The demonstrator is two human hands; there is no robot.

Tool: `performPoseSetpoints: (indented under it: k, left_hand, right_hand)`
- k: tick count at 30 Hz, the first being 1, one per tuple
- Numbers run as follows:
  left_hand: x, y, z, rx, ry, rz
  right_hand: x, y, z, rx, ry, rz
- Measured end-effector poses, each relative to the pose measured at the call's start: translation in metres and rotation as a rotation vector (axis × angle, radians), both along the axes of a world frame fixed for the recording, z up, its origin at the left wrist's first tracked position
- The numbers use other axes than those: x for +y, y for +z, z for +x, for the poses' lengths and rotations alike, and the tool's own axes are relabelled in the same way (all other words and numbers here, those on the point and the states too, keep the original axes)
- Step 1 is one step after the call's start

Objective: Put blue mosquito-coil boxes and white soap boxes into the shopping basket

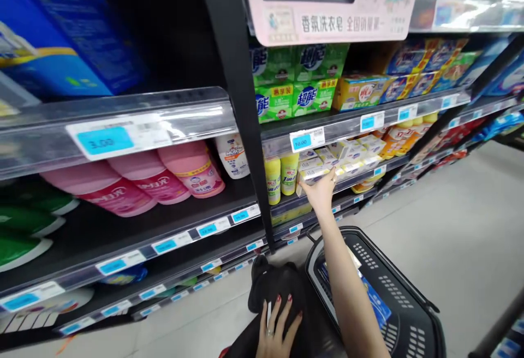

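Note:
My right hand (320, 191) reaches out to the shelf and its fingers close around a small white and yellow soap box (315, 172) at the front of a row of like boxes (352, 153). Two yellow bottles (280, 178) stand just left of that box. My left hand (275, 328) lies flat on a black bag (278, 292) at my lap, fingers spread, holding nothing. A black shopping basket (393, 303) sits under my right forearm with a blue packet inside.
Black store shelves (229, 63) run along the left. Pink bottles (155, 178) lie on the near shelf, green packs (295, 82) and boxed soaps above. Price tags line the shelf edges. Grey floor (458, 227) stretches to the right.

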State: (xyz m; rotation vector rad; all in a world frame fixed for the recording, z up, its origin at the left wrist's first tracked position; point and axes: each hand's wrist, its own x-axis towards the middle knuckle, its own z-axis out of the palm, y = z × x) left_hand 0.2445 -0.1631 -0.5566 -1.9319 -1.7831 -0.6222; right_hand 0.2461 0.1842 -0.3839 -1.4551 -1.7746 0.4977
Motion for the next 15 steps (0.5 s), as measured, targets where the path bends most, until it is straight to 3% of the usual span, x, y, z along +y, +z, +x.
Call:
performPoseSetpoints:
  k: [3,5,7,9,12,15]
  left_hand:
    - [-0.005,0.014,-0.005,0.045,-0.043,-0.106]
    - [-0.007,0.023,-0.005,-0.087,-0.063,-0.172]
    - [-0.007,0.034,-0.005,-0.328,-0.065,-0.264]
    - [-0.003,0.052,-0.009,-0.609,-0.085,-0.370]
    - [0.007,0.096,-0.027,-1.031,-0.287,-0.391]
    - [0.017,0.152,-0.046,-1.255,-0.590,-0.322]
  right_hand:
    - [-0.004,0.010,0.010,0.004,-0.052,-0.065]
    - [-0.015,0.017,0.028,0.165,-0.024,-0.109]
    - [-0.039,0.023,0.058,0.445,0.122,-0.165]
    - [-0.076,0.027,0.093,0.689,0.358,-0.242]
    - [-0.147,0.031,0.139,0.841,0.659,-0.377]
    - [-0.215,0.029,0.158,0.771,0.715,-0.444]
